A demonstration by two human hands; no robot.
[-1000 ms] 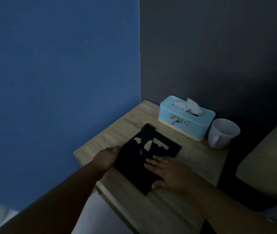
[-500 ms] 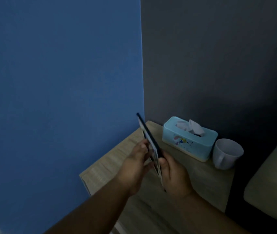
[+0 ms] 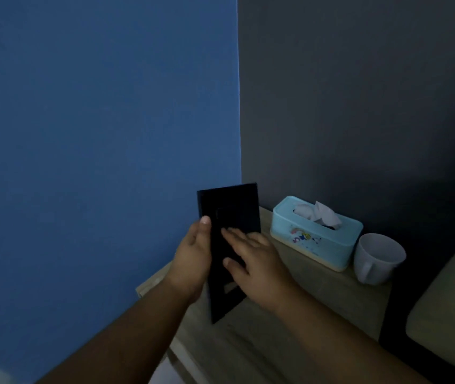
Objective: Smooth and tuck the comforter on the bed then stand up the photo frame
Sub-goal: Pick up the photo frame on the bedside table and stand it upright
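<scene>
Matt black photo frame (image 3: pixel 230 214), wood-grain nightstand (image 3: pixel 317 300), smooth plastic tissue box (image 3: pixel 317 239)

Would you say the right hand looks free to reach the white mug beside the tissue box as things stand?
Probably yes. The right hand rests with open fingers on the back of the photo frame, which the left hand grips, and nothing lies between it and the white mug; the tissue box sits off to one side.

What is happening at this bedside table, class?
A person holds a black photo frame upright over the wooden bedside table, its dark back facing the camera. The left hand grips its left edge, while the right hand rests flat against the back. The frame is not yet standing by itself. A blue tissue box and a white mug sit further right on the table.
</scene>
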